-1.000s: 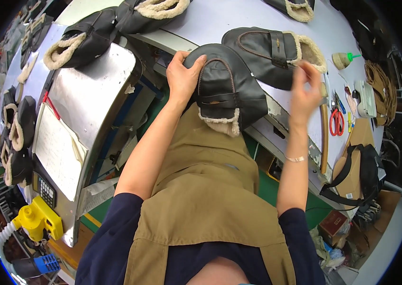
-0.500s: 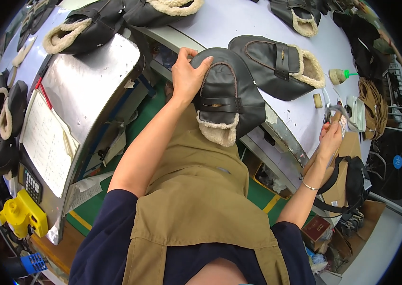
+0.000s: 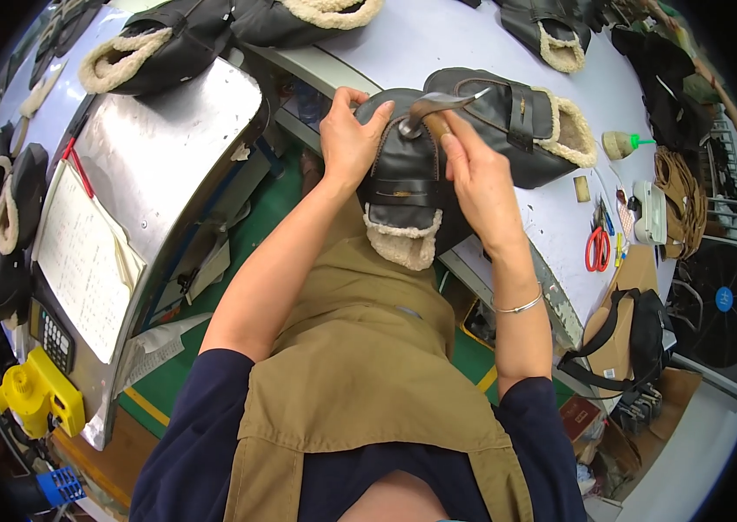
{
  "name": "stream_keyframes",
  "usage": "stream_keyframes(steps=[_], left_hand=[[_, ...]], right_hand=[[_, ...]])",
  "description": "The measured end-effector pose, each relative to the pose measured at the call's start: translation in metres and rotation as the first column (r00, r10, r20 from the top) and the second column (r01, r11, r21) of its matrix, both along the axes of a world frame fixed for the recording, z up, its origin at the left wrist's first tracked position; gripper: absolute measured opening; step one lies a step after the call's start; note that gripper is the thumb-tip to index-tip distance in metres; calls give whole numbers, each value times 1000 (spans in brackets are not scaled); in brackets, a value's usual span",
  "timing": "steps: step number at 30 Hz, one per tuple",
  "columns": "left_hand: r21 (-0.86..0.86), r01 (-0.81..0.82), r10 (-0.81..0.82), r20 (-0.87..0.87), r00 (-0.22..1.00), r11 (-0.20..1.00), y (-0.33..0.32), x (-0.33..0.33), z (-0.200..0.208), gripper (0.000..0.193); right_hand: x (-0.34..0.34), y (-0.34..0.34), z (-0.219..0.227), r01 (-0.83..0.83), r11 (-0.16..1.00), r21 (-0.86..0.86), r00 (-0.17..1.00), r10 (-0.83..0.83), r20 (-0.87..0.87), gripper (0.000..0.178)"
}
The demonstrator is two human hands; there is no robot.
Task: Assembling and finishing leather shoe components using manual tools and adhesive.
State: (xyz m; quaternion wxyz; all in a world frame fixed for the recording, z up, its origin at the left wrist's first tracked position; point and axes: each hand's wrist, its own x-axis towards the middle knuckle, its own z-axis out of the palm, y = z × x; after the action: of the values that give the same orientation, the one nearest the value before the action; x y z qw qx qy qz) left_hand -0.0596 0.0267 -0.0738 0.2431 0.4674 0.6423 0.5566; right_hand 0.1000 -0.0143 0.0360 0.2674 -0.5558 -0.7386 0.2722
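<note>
A black leather shoe [image 3: 405, 165] with cream fleece lining is in front of me at the table's near edge, toe pointing away. My left hand [image 3: 353, 143] grips it at the left side of the toe, thumb on top. In my right hand [image 3: 482, 178] is a hammer [image 3: 438, 106] with a wooden handle and a curved metal head. The round hammer face is over the shoe's stitched upper; whether it touches is unclear. Beside it on the table lies a second matching shoe [image 3: 495, 117], its fleece opening toward the right.
The white table [image 3: 551, 230] carries red-handled scissors [image 3: 597, 248], a green-tipped bottle [image 3: 621, 143] and a small tan block [image 3: 582, 189]. To my left, a metal-topped bench [image 3: 160, 130] bears a notebook [image 3: 81, 252], with more fleece-lined shoes [image 3: 138, 56] nearby. A yellow device [image 3: 38, 391] sits lower left.
My right hand has brought the hammer from the tools at the table's right to above the shoe. The scissors are now uncovered. My left hand keeps its hold on the shoe.
</note>
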Motion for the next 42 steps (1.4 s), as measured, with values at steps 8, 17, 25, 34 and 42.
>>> stream_keyframes(steps=[8, 17, 25, 34, 42], left_hand=[[-111, 23, -21, 25, 999, 994, -1, -1, 11, 41], [-118, 24, -23, 10, 1000, 993, -2, -2, 8, 43], [-150, -37, -7, -282, 959, 988, 0, 2, 26, 40], [64, 15, 18, -484, 875, 998, 27, 2, 32, 37], [-44, 305, -286, -495, 820, 951, 80, -21, 25, 42]], right_hand=[[0, -1, -9, 44, 995, 94, 995, -53, 89, 29], [-7, -6, 8, 115, 981, 156, 993, -108, -48, 34], [-3, -5, 4, 34, 989, 140, 999, -33, -9, 31], [4, 2, 4, 74, 990, 124, 997, -76, 14, 27], [6, 12, -5, 84, 994, 74, 995, -88, 51, 29]])
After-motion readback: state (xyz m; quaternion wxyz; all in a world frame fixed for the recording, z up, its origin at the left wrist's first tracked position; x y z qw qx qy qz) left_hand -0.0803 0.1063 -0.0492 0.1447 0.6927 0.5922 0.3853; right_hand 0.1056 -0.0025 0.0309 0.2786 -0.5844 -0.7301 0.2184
